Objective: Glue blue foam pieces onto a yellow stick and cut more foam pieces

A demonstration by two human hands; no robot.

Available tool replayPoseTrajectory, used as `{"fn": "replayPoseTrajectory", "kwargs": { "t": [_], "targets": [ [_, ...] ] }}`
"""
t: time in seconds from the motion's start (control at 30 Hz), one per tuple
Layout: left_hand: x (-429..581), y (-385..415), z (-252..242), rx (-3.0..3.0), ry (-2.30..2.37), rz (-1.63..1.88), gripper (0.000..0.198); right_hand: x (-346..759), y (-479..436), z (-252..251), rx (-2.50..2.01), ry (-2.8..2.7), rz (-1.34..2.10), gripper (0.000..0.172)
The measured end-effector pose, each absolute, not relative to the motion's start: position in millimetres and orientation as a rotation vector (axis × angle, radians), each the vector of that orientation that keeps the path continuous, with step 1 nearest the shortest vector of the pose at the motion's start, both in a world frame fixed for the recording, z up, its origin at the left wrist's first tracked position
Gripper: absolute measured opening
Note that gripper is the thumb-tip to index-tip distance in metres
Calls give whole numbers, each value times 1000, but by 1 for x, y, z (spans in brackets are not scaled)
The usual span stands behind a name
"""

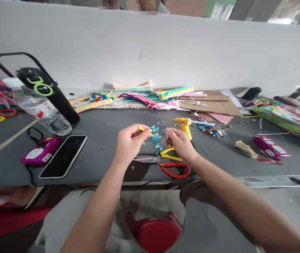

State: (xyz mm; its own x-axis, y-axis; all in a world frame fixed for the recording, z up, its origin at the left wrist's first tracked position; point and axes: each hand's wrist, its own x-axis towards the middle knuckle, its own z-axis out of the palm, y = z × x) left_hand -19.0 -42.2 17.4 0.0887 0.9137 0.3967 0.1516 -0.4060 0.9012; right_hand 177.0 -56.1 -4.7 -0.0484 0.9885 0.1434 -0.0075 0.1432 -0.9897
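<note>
My left hand (131, 140) is closed in a pinch on a short yellow piece (141, 129) above the dark table (102, 154). My right hand (178, 141) is closed in a pinch close beside it; what it holds is too small to name. Between the two hands lie several small blue cut bits (156, 136). Scissors (165, 162) with red and yellow handles rest on the table just below my hands. A yellow glue gun (184, 125) lies right behind my right hand.
A smartphone (63, 156), a magenta device (39, 151), a clear water bottle (41, 109) and a black bottle (50, 92) stand at the left. Coloured craft strips (150, 95) and cardboard (213, 102) line the white partition. A second magenta device (271, 148) lies at the right.
</note>
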Motion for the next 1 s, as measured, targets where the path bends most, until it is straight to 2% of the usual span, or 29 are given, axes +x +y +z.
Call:
{"fn": "replayPoseTrajectory", "kwargs": {
  "t": [0.13, 0.3, 0.43, 0.5, 0.6, 0.7, 0.87, 1.0],
  "targets": [
    [-20, -43, 17, 1659, 1072, 1369, 22, 181, -57, -5, -1109, -1426, 1063, 34],
    [-21, -41, 16, 1649, 1073, 1373, 24, 184, -56, -4, -1125, -1427, 1018, 29],
    [-22, -40, 16, 1629, 1075, 1371, 26, 186, -55, -4, -1233, -1314, 1023, 49],
    [-22, -41, 17, 1582, 1082, 1365, 29, 188, -54, -7, -1260, -1336, 1005, 52],
    [-23, -40, 19, 1417, 1033, 1370, 33, 191, -50, -12, -1212, -1444, 899, 35],
    [-25, -35, 18, 1175, 893, 1384, 33, 193, -48, -15, -1217, -1490, 892, 34],
    [-28, -24, 10, 678, 734, 1330, 19, 190, -53, -8, -1170, -1491, 1010, 34],
    [-26, -24, 5, 528, 707, 1255, 24, 182, -64, 1, -1119, -1578, 985, 28]
  ]
}}
